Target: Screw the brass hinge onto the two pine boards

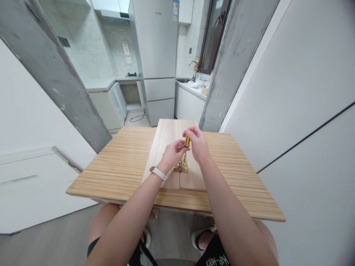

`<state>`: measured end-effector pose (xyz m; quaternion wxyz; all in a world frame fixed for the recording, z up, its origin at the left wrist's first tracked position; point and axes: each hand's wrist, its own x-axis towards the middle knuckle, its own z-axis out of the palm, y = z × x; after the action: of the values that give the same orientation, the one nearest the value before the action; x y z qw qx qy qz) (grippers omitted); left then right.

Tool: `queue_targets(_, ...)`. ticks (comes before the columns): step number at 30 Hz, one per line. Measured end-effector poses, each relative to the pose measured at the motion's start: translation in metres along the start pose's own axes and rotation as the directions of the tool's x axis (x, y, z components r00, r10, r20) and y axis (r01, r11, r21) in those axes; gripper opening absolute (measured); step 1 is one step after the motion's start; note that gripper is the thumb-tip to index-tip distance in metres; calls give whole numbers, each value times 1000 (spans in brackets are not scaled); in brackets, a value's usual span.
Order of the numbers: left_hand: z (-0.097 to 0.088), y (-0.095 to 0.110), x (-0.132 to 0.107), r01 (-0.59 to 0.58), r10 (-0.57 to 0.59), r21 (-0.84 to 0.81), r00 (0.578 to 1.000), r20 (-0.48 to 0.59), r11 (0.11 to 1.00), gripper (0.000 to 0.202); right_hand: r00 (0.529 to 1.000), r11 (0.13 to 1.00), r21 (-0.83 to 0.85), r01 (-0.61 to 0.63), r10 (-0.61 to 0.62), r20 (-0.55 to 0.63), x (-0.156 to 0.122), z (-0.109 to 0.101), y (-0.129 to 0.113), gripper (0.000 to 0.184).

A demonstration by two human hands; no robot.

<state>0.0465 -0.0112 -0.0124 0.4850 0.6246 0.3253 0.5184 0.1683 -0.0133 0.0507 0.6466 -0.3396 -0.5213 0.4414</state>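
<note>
Both bare forearms reach forward over the table and slant inward, so that the hands meet near its middle, above two pale boards lying side by side with a thin seam between them. The right hand is set a little higher and farther from the body, its wrist bent inward with the back of the hand turned up and outward; its fingers curl over and hold the upper end of a yellow-and-black screwdriver. The left hand comes in from the other side, knuckles up and slightly lower, its thumb and fingers drawn narrow and closed around the lower end of the same handle. The screwdriver stands nearly upright between the two hands, handle uppermost, with the thin shaft pointing down toward a cluster of small metal pieces on a yellowish patch across the seam; whether the tip touches anything there is too small to tell. The left forearm hides some of the near part of the left board, and a white-banded watch sits on that wrist. The right forearm runs long and fairly straight from the lower right, crossing the table's near edge, while the person's knees show beneath that edge on either side
</note>
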Motion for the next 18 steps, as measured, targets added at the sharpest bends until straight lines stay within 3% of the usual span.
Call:
queue_targets(4,-1,5,-3,-4,11,81,996,-92,997,18,986,992,-102,72,-87,-145,-3,3,-2,24)
queue_targets(11,10,28,-13,-35,74,276,989,-131,961,28,950,952,-303,31,-122,-287,-14,31,-1,24)
queue_targets(15,14,24,-14,-2,33,233,991,-132,973,27,898,947,-320,-17,-126,-421,-15,34,4,40)
queue_targets(18,11,18,-11,-13,29,202,997,-75,979,28,904,954,-294,-62,-71,-421,-7,27,9,48)
